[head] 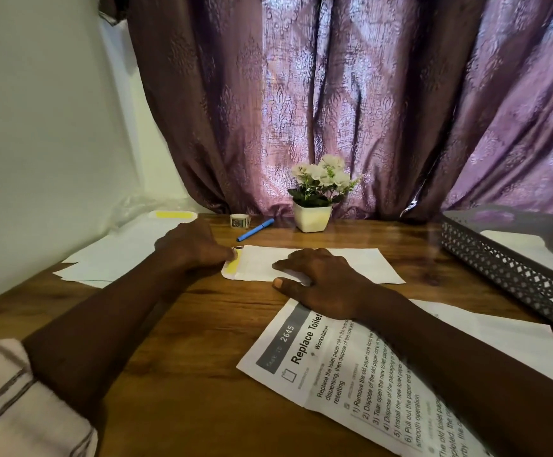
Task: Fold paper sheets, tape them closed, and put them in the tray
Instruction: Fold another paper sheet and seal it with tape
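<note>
A folded white paper (360, 263) lies flat in the middle of the wooden table (186, 341). A yellow strip of tape (233, 266) sits on its left end. My left hand (192, 247) has its fingertips on that tape, pressing it against the paper edge. My right hand (323, 280) lies flat on the folded paper with fingers spread, holding it down. A dark perforated tray (512, 275) stands at the right with white paper inside it.
A stack of blank sheets (116, 258) lies at the left with a yellow tape backing (173, 214) behind it. A printed instruction sheet (351, 367) lies near me. A small tape roll (239, 221), blue pen (255, 229) and potted flowers (314, 199) stand by the purple curtain.
</note>
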